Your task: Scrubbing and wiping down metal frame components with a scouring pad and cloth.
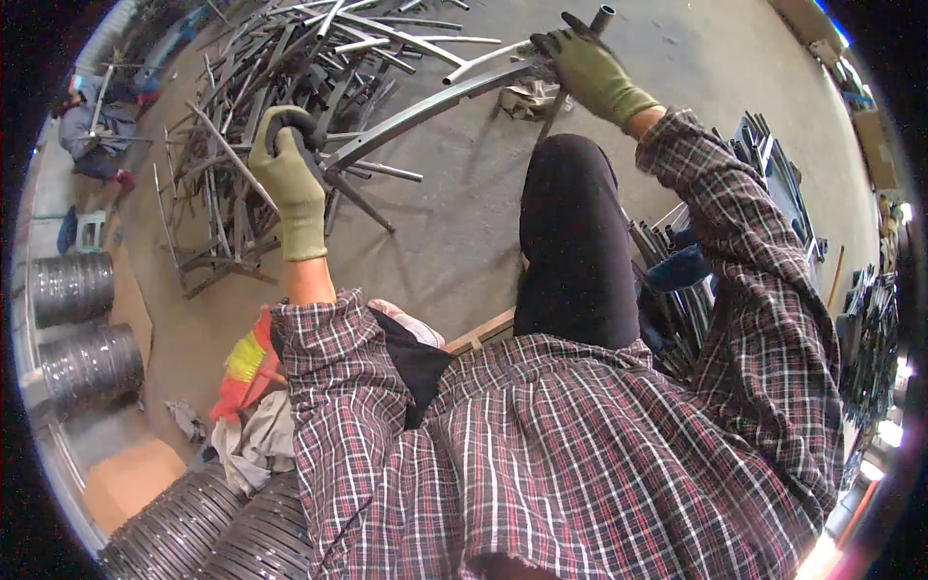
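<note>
A welded grey metal tube frame [425, 114] is held up in front of me, above the concrete floor. My left hand [292, 179], in an olive glove with dark fingers, is closed around its left end, where a crossing tube slants downward. My right hand [592, 79], gloved the same way, grips the right end beside a dark round tube [604, 17] whose open mouth points up. Both hands are about at the far side of my knee, the right one higher. Just beyond the left hand lies a tangled heap of similar metal frames [275, 72].
Black ribbed coils [72, 288] stand at the left, with more coils [184, 522] at lower left. Orange-yellow cloth [249, 362] and grey rags [256, 440] lie near them. Bundled tubes [677, 300] sit beside my right leg. Another person [97, 130] works at far left.
</note>
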{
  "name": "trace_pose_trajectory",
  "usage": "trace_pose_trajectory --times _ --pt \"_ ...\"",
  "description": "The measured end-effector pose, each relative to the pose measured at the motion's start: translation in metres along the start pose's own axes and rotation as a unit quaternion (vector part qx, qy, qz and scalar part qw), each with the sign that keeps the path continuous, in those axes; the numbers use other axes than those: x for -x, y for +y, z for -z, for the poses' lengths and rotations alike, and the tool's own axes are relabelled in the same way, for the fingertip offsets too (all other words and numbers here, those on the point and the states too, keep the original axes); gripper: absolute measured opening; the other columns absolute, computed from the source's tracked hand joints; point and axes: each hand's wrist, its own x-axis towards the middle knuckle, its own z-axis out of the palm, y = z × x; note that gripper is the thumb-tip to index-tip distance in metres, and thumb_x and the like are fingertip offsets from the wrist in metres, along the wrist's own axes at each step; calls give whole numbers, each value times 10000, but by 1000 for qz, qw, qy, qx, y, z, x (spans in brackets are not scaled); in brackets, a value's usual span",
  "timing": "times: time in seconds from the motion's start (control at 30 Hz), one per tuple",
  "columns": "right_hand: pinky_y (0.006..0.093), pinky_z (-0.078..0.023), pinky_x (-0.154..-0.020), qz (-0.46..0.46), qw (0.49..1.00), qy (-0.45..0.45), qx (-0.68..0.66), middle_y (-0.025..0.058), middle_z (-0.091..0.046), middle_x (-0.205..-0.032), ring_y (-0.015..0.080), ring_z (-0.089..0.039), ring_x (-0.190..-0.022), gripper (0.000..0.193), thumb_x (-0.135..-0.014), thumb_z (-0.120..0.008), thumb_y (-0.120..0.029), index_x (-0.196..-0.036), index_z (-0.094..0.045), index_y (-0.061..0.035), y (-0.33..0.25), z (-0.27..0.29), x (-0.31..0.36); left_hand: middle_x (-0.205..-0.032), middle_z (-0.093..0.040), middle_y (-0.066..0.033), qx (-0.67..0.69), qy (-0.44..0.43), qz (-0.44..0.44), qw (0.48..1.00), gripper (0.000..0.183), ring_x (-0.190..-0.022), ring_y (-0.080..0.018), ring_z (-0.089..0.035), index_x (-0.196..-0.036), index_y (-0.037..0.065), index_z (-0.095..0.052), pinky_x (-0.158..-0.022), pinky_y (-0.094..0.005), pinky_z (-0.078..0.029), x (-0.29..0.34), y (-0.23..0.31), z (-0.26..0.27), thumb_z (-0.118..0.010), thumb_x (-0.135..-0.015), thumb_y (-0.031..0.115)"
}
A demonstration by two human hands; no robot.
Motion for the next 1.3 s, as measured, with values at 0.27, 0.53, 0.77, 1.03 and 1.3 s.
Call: trace_pose_trajectory --times 0.27,0.53,0.77,1.03,1.3 --pt "413 -526 -698 -5 961 167 -220 173 -647 -884 308 -653 -791 223 -775 -560 -47 -993 -592 -16 -271 33 -119 -717 -557 -8 71 60 4 996 228 -601 -81 -479 -779 14 -591 -565 -228 -407 -4 -1 -8 -374 -760 -53" --pt "399 -502 -867 -97 983 -39 -153 144 -644 -978 323 -628 -956 300 -795 -587 -51 -1095 -606 -49 -24 19 -18 -742 -553 -11 9 -2 -27 1000 216 -641 -82 -499 -810 14 -585 -573 -220 -419 -5 0 1 -377 -796 -42" --pt "415 -462 -945 -16 961 105 -255 162 -552 -1144 336 -534 -1094 572 -668 -700 -108 -1201 -529 7 -91 44 -32 -710 -533 -8 16 18 -15 1000 185 -621 -90 -469 -763 16 -584 -579 -242 -397 -4 -2 -10 -403 -771 -16" --pt "316 -543 -761 -432 201 163 -864 82 -625 -1068 153 -627 -915 289 -898 -610 -117 -1152 -557 13 -304 -9 -13 -724 -553 8 56 -18 50 997 218 -652 -67 -472 -768 7 -593 -609 -222 -404 -5 -4 -21 -385 -786 -53" --pt "291 -542 -715 -296 171 135 -930 81 -679 -958 154 -649 -827 246 -829 -694 -93 -1038 -637 24 -306 23 -100 -624 -512 -30 41 105 64 992 197 -503 -113 -496 -747 -1 -562 -471 -243 -406 5 9 -24 -373 -773 -48"
